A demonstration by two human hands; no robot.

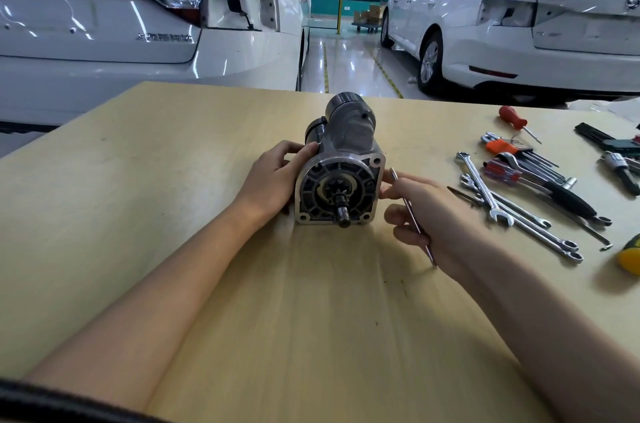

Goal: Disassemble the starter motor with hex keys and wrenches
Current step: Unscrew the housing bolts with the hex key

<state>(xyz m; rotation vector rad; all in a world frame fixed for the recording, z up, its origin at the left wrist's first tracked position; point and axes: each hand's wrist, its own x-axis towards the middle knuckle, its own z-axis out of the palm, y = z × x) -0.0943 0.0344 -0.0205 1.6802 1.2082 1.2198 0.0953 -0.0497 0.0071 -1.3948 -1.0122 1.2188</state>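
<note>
The left hand point(277, 177) curls its grip around the starter motor point(341, 166) at mid-surface point(173, 152), pinion end toward six o'clock. The right hand point(426, 218), at three o'clock of it, pinches a thin hex key point(412, 215). The person should steady the housing before seating the key squarely in a bolt.

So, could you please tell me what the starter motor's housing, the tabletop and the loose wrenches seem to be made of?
The grey starter motor housing looks like cast metal, likely aluminium: dull matte grey with a brighter flange edge. The pale yellow-beige tabletop seems wood or laminate, given faint grain streaks. The long silver combination wrenches appear chrome-plated steel, showing mirror-bright highlights.
</note>
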